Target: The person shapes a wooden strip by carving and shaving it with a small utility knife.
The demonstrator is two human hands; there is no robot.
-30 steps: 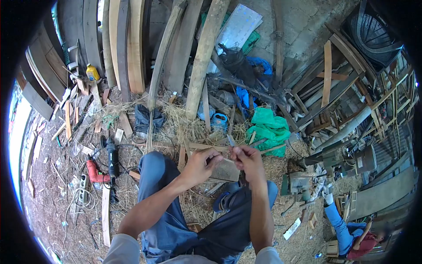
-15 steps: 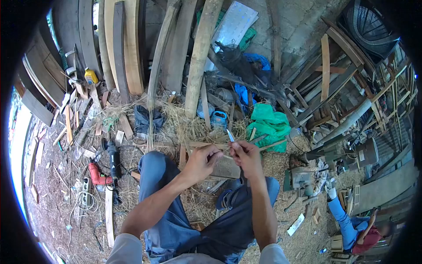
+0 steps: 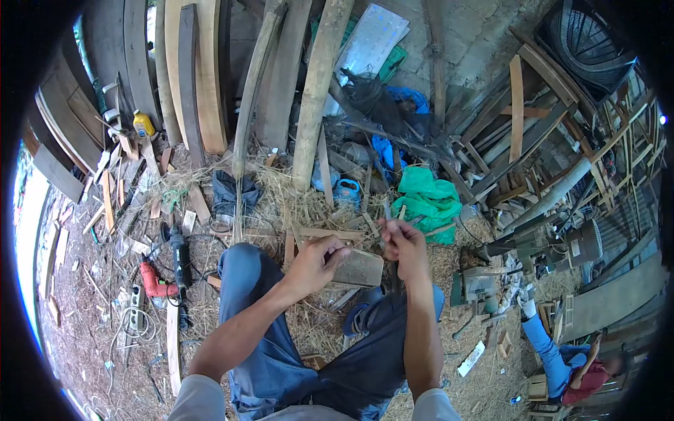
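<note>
My right hand (image 3: 407, 247) is closed around a knife (image 3: 387, 209); its narrow, pointed blade sticks up past the fingers, and the handle is mostly hidden in my grip. To the left, my left hand (image 3: 316, 265) is held with thumb and fingertips pinched together; whatever is between them, if anything, is too small to make out. The hands are apart, above my bent knees. Below and between them lies a greyish wooden block (image 3: 364, 269), with a thin wood strip (image 3: 326, 232) just beyond it.
A red drill (image 3: 156, 279), a dark angle grinder (image 3: 178, 256) and a power strip (image 3: 135, 309) lie left on the littered ground. Ahead are a green plastic bag (image 3: 428, 200), a blue container (image 3: 347, 191) and leaning planks (image 3: 210, 77). Another person (image 3: 586, 372) sits at lower right.
My right hand has moved slightly right, and the knife blade now points more upright and looks less bright. My left hand has shifted a little left and down, widening the gap between the hands.
</note>
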